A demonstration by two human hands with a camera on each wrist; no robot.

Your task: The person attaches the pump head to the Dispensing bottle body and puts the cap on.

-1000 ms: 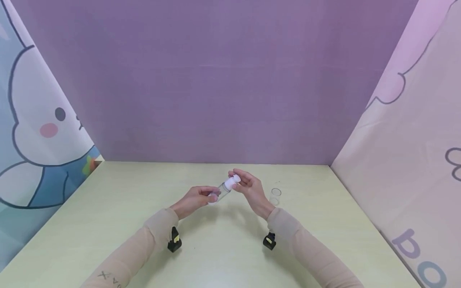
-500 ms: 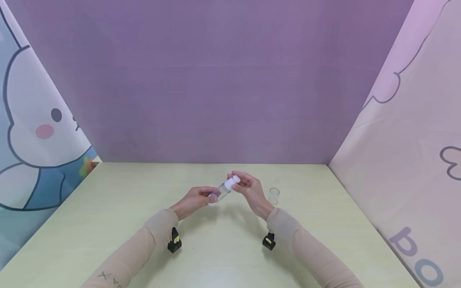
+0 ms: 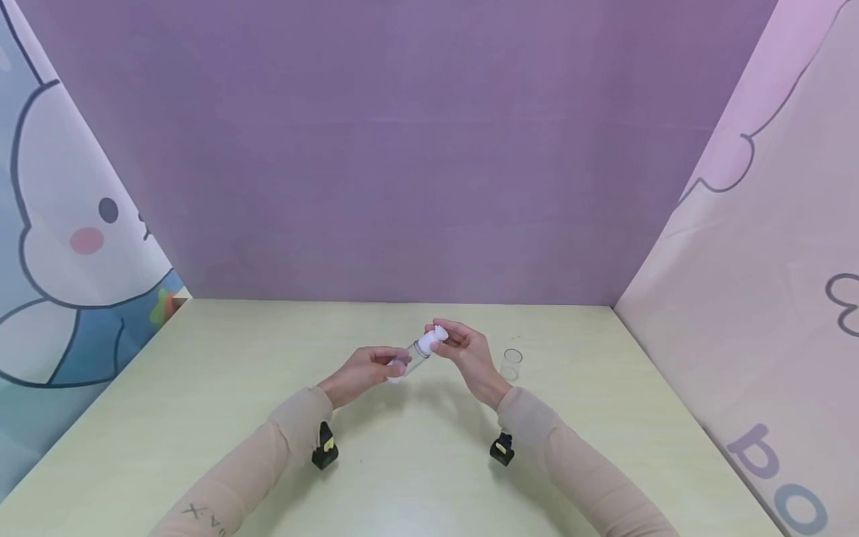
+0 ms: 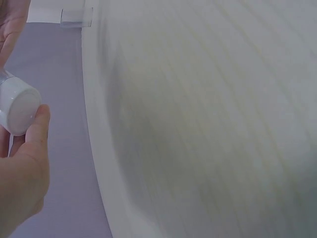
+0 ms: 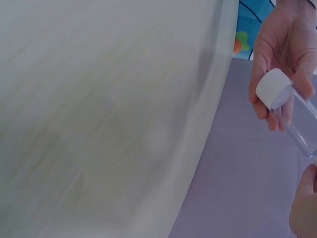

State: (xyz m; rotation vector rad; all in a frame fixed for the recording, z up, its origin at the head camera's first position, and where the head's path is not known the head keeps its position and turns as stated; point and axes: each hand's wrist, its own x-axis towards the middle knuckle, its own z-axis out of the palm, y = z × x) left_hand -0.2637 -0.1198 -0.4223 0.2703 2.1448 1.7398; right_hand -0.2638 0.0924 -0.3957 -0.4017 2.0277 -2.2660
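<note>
A clear pump bottle (image 3: 417,357) with a white pump head (image 3: 431,341) is held tilted above the table, its head up to the right. My left hand (image 3: 365,373) grips the lower end, around the white base (image 5: 274,89) in the right wrist view. With thumb and fingers, my right hand (image 3: 472,361) holds the pump head. In the left wrist view, the white base (image 4: 22,108) faces the camera and the pump head is out of frame. Beside my right wrist, a clear cylindrical cap (image 3: 511,364) stands on the table.
The pale wood-look table (image 3: 416,477) extends around both forearms. A purple panel (image 3: 416,164) rises along its back edge. Printed cartoon panels stand at the left (image 3: 87,186) and the right (image 3: 751,298).
The head view has shifted slightly. Both hands keep their hold on the pump bottle, with almost no visible movement, and the clear cap stays where it was.
</note>
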